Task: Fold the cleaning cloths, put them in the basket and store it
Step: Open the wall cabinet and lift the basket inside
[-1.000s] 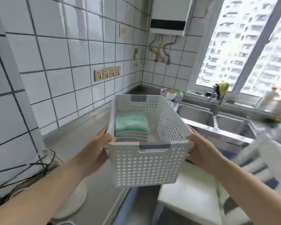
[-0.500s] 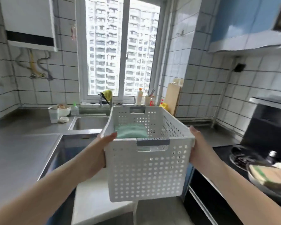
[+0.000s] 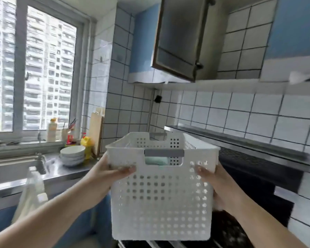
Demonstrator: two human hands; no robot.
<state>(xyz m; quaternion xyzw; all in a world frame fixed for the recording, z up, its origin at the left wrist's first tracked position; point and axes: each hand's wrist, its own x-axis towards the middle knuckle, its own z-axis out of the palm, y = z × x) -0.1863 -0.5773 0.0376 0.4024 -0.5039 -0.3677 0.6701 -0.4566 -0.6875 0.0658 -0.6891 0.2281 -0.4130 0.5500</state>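
Left hand (image 3: 115, 173) and right hand (image 3: 216, 183) each clamp a side of the white basket (image 3: 159, 199); advise lifting it level toward the open wall cabinet (image 3: 179, 38), clearing its door edge.

The basket (image 3: 159, 203) at centre is matt white perforated plastic with grey handle strips. A soft green cloth (image 3: 156, 161) shows through its handle slot. At left, the counter (image 3: 64, 169) is brushed metal, the bowls (image 3: 72, 155) glossy. Wall tiles (image 3: 240, 111) at right shine.
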